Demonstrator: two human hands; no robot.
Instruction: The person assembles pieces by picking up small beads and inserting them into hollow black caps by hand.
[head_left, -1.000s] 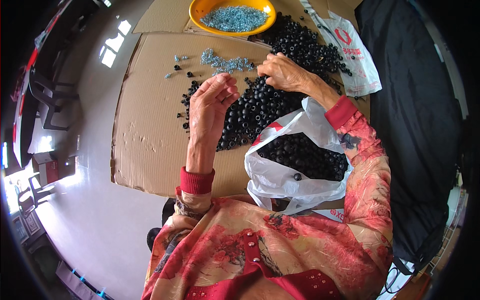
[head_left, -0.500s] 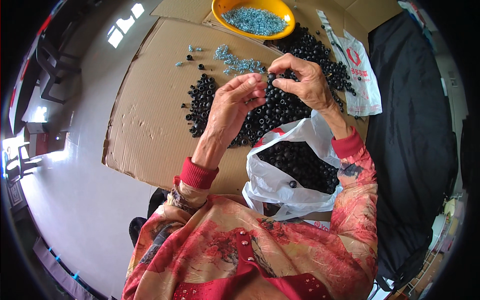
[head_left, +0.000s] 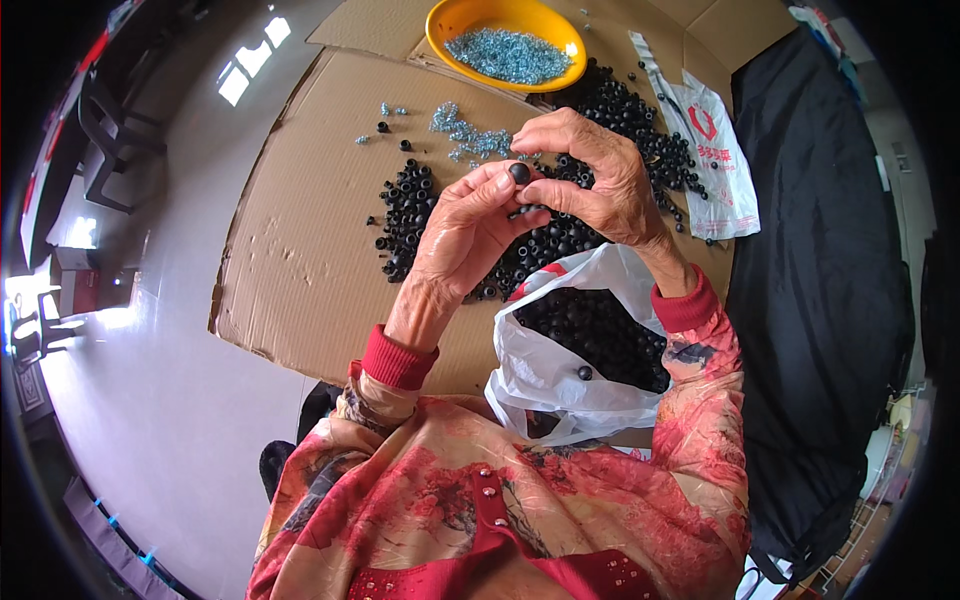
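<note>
Above the cardboard, my left hand [head_left: 462, 222] is closed, pinching a small round black ball-shaped part [head_left: 519, 173] between thumb and fingertips. My right hand [head_left: 600, 178] curves around the same part from the right. Its thumb tip is at the part, while its forefinger arches above with a gap between. Beneath the hands lies a pile of black balls [head_left: 555, 240], partly hidden by them. Small hollow black pieces [head_left: 407, 205] lie heaped left of my left hand. Just beyond my fingertips is a scatter of small shiny bluish metal pieces [head_left: 470, 133].
A yellow bowl [head_left: 437, 42] of similar bluish pieces stands at the far side. An open white plastic bag [head_left: 520, 370] full of black balls sits close to me. More black balls [head_left: 625, 110] and a flat white bag [head_left: 735, 190] lie at the far right of the cardboard [head_left: 290, 230].
The black ball-shaped part has moved left and nearer, from my right fingers to my left fingertips. My right forefinger has lifted off it, and my hands are closer together.
</note>
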